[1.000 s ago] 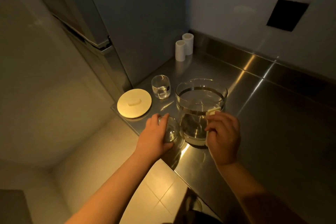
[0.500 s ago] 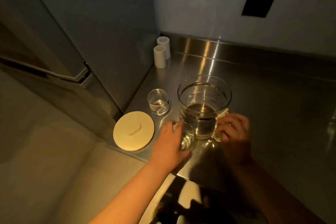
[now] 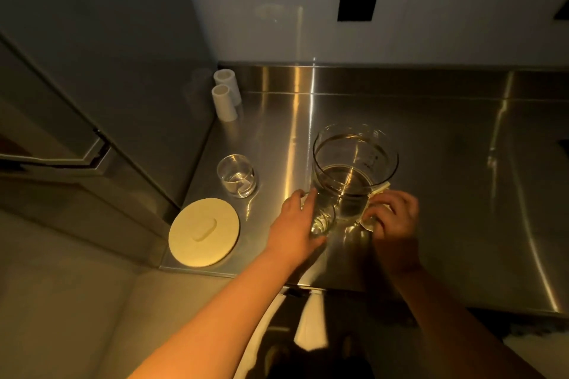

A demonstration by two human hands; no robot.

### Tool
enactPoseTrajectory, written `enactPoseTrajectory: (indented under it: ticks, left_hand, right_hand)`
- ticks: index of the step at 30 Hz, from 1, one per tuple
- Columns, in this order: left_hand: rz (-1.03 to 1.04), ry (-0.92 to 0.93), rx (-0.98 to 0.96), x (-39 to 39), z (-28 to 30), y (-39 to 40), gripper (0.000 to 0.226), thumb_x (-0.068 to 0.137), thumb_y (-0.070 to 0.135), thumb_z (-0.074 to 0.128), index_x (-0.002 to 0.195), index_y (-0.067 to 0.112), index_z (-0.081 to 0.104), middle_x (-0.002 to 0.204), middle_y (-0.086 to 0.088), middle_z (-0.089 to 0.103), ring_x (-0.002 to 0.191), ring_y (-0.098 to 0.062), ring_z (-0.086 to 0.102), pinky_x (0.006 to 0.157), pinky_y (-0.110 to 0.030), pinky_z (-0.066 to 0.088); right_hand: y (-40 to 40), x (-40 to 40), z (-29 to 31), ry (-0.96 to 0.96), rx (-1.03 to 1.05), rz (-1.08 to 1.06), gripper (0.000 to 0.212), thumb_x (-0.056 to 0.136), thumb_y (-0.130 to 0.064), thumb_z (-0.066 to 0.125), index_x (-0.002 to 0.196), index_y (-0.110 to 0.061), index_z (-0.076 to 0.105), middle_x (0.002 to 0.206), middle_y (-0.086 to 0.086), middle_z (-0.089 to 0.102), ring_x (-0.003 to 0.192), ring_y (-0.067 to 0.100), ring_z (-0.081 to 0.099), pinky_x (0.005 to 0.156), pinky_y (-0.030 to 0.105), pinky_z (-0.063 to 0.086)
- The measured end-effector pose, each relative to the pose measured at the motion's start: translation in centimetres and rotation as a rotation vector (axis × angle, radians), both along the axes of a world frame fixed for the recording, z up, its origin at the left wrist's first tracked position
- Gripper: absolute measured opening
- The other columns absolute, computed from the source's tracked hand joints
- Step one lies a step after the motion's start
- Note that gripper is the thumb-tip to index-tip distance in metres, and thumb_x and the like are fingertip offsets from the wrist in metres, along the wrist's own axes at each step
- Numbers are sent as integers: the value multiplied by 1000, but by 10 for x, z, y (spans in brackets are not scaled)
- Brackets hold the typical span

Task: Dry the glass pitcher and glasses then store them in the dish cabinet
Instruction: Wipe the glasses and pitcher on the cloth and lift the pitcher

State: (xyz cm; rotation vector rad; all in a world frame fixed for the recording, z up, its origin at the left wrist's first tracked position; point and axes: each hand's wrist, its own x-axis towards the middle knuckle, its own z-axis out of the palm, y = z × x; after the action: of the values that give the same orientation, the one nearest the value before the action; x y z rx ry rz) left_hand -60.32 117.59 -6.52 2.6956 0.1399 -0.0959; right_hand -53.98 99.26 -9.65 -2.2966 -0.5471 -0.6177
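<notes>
Nearest, two bare forearms reaching up from the bottom edge over a brushed steel counter, streaked with reflected light. Left hand wrapped round a small clear glass standing on the counter, fingers curled over its far side, thumb hidden behind the palm. Right hand in shadow, fingers curled and pinching the pale handle of the glass pitcher; handle mostly covered by the fingers, so hard to make out its full shape. Pitcher wide, cylindrical, transparent, upright, touching or just beside the held glass, faint printed marks on its far wall too small to read. To the left near the counter's front corner, a flat round cream lid with an oblong recessed grip. Just beyond it, a second short rounded glass, upright, apart from the pitcher. Further back, against a grey appliance side, two white matte cylinders standing close together. Beyond, a pale wall with a dark rectangular opening.
</notes>
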Motion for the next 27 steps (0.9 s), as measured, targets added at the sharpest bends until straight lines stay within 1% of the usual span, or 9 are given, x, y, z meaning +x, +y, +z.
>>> enactPoseTrajectory:
  ticks: [5,8,10,12,15,17,19,22,27]
  left_hand:
    - [-22,5,-17,15,-2,-26,96,78,39,71,150,21,11,153,-10,16,139,-26,21,108,-34,32]
    - [-32,27,0,17,-7,-32,98,78,40,72,150,21,9,153,-11,16,139,-27,21,108,-34,30]
    - [-47,47,5,15,-7,-28,103,76,42,72,151,20,4,154,-11,12,140,-27,18,111,-33,25]
    - [-69,89,13,10,-4,-16,110,76,45,72,151,21,-4,157,-9,0,144,-27,7,114,-34,14]
    - [-32,116,52,-12,-4,23,98,81,59,58,150,25,-2,158,-4,-7,145,-24,-1,117,-43,10]
    - [75,55,90,-30,-10,59,81,87,58,49,150,23,13,158,-8,6,144,-26,9,116,-42,16]
    - [182,51,192,-47,-19,94,69,91,47,50,148,20,22,155,-13,18,141,-31,19,112,-42,23]
    - [252,188,272,-67,-31,128,63,94,35,49,149,20,20,155,-13,16,141,-33,17,113,-45,23]
    - [217,239,256,-81,-41,154,69,92,18,53,150,23,16,153,-14,20,138,-33,24,108,-41,31]
  right_hand:
    - [-10,25,3,52,-64,35,21,71,1,49,67,-11,65,94,6,62,105,22,39,97,8,18]
    - [-9,30,8,38,-62,66,21,67,5,51,68,-11,65,93,8,62,104,20,39,96,11,22]
    - [-5,23,12,-29,-57,61,20,72,5,49,70,-7,64,89,9,61,102,19,41,95,25,31]
    - [2,13,16,-40,-60,-2,20,78,-4,46,74,-8,65,93,9,62,103,21,46,98,42,33]
    - [17,-9,18,-6,-37,36,24,84,-15,42,80,-11,65,99,9,64,101,24,53,98,52,35]
    - [32,-25,21,-33,-38,182,23,88,-19,43,83,-14,65,97,9,65,98,23,57,95,51,40]
    - [52,-39,26,-56,-19,301,17,91,-20,42,90,-19,59,97,7,66,98,18,57,100,43,38]
    - [84,-54,30,-53,-45,406,16,88,-18,47,96,-17,61,103,8,67,103,15,54,106,29,31]
    - [112,-67,17,45,-158,457,34,97,-28,40,99,-13,70,109,4,67,107,15,58,108,31,35]
